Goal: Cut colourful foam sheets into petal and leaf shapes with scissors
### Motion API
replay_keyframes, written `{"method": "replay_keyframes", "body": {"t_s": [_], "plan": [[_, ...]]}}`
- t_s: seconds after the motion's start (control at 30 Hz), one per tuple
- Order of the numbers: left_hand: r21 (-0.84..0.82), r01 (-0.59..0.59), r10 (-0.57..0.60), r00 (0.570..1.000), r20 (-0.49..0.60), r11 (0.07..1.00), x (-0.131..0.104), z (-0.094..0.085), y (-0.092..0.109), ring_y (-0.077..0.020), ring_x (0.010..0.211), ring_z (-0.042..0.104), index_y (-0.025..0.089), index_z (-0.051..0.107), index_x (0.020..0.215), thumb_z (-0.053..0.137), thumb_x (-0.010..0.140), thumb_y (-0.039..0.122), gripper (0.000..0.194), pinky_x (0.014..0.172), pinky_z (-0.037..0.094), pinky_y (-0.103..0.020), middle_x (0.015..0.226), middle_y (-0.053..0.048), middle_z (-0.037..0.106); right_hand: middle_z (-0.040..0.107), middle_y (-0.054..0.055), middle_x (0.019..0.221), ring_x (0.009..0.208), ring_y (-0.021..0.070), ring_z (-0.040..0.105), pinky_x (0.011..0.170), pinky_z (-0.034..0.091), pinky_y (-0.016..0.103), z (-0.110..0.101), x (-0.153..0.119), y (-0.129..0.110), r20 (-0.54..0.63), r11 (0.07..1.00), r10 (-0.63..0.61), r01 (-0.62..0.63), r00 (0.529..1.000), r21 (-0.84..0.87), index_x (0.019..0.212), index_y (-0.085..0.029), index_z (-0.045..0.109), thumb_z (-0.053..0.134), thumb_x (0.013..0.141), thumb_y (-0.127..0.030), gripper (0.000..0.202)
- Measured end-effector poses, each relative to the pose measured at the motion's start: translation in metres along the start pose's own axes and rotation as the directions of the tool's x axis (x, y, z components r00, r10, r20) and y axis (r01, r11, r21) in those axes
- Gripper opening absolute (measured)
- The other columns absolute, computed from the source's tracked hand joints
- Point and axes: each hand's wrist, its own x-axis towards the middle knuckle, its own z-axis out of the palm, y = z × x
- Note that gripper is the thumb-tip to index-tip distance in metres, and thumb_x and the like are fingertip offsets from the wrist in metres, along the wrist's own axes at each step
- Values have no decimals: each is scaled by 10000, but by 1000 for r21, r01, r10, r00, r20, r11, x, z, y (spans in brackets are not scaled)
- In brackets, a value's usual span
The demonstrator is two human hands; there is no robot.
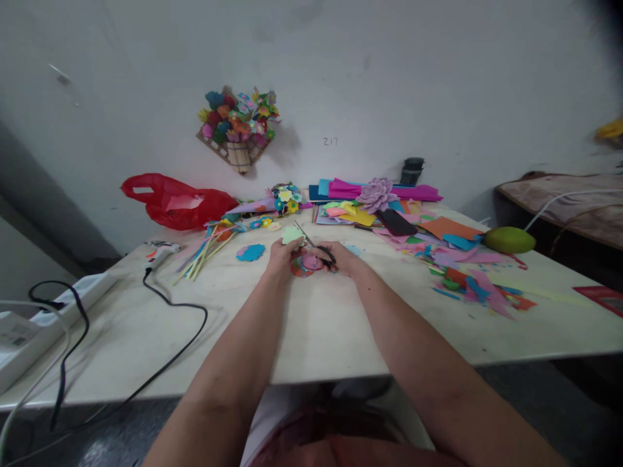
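Observation:
My left hand (pixel 282 255) pinches a pale green scalloped paper piece (pixel 293 235) above the middle of the table. In my right hand (pixel 341 255) is a pair of scissors with black handles (pixel 327 255); the blades point up and left, right at the green paper's edge. Whether the blades are cutting cannot be made out. Beneath the hands lie an orange paper piece (pixel 298 267) and a pink one (pixel 312 261), both partly covered. A blue scalloped paper piece (pixel 250 252) rests to the left of my left hand.
Paper scraps (pixel 467 275) spread over the right side, near a dark phone (pixel 396 222) and a green oval object (pixel 509 240). Behind are a purple flower (pixel 378 194) and a red plastic bag (pixel 180 201). A hot glue gun (pixel 163 254) with a black cord and a power strip (pixel 73 298) occupy the left.

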Motion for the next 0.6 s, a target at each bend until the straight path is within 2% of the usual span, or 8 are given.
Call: {"method": "replay_keyframes", "body": {"t_s": [0.2,0.43,0.6], "plan": [[-7,-30,30,999,-24,1000,-1,0,2,-69,436,479,139,552,771,781,536,323,376,455,398,-200,536,27,539,552,-19,517,344,46,424,286,208,165,-1,0,2,19,1000,-7,7,1000,4,690,-144,535,611,758,-393,269],[56,-93,91,995,43,994,-3,1,3,-43,395,390,152,495,641,768,565,305,323,413,314,-189,469,48,469,558,-21,525,352,59,454,292,221,165,-1,-1,1,-9,998,26,-26,1000,63,811,-141,589,581,789,-392,252],[54,-105,100,990,97,993,-4,0,2,-38,396,375,154,486,635,769,569,275,315,402,279,-186,475,54,455,565,-13,538,360,59,462,289,225,162,-2,-1,0,-1,999,-2,2,1000,54,780,-138,576,597,776,-385,249]]}}
